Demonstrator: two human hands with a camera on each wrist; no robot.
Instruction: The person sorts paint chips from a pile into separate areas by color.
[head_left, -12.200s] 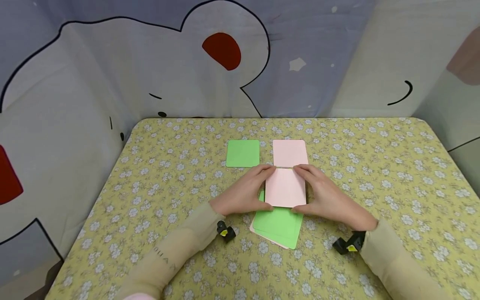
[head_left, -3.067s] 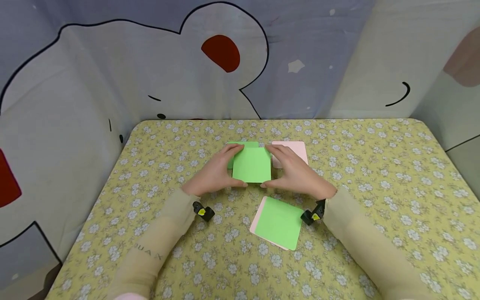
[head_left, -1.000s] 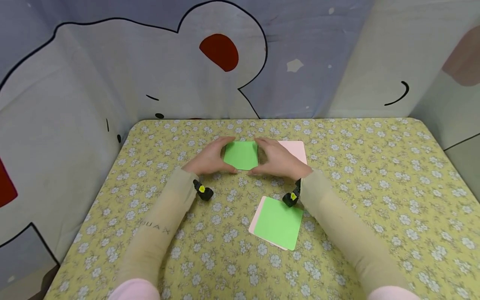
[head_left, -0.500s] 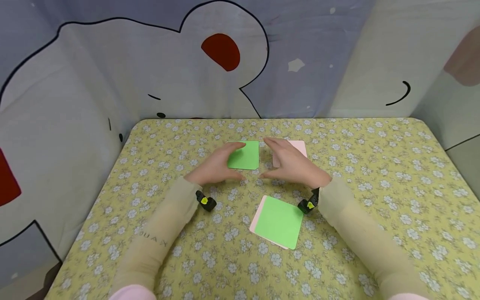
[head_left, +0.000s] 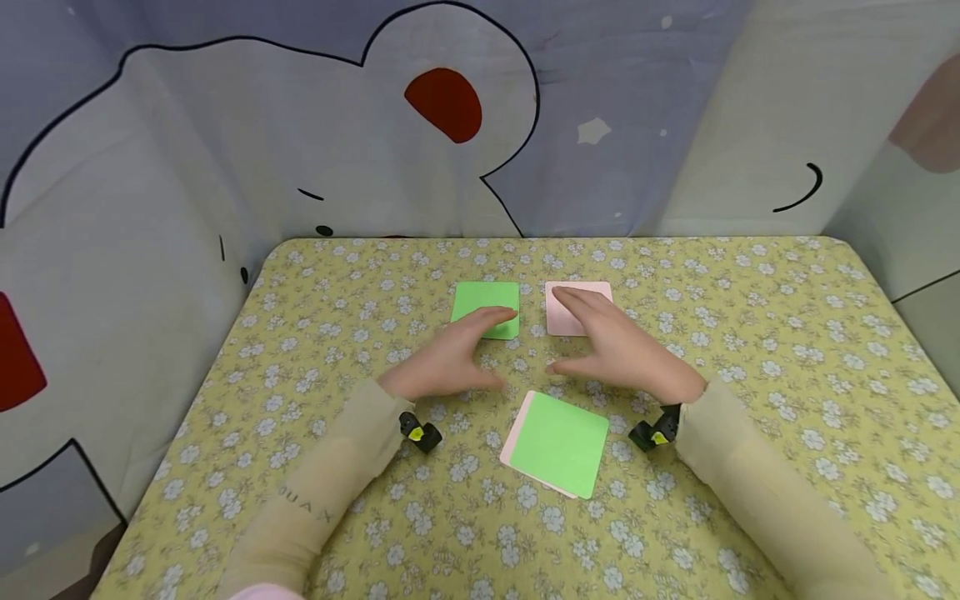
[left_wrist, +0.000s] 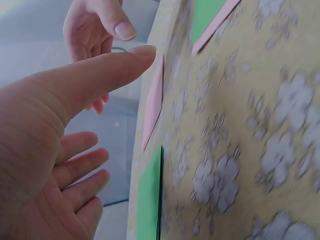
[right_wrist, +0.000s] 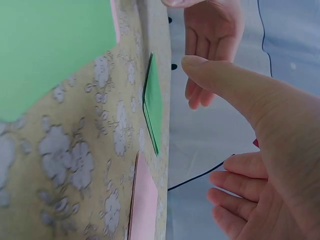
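Observation:
In the head view my left hand (head_left: 452,357) hovers in front of a green square card pile (head_left: 472,300), its fingers relaxed and holding nothing. My right hand (head_left: 626,346) is also apart from everything, partly over a pink square card pile (head_left: 558,318). Nearer to me lies a third pile, a green card (head_left: 561,446) on top with a pink card (head_left: 513,448) sticking out beneath it at an angle. Both wrist views show bare palms: the left one has the green pile (left_wrist: 150,200) beside it, the right one the pink pile (right_wrist: 144,202).
A yellow flowered cloth (head_left: 750,400) covers the table. Behind it and along the sides hangs a printed curtain (head_left: 622,100). Each wrist carries a small black camera (head_left: 422,433).
A pink card and then a green card were held in both hands earlier; the green one now lies on the far left pile. Both hands have let go and drawn back towards me.

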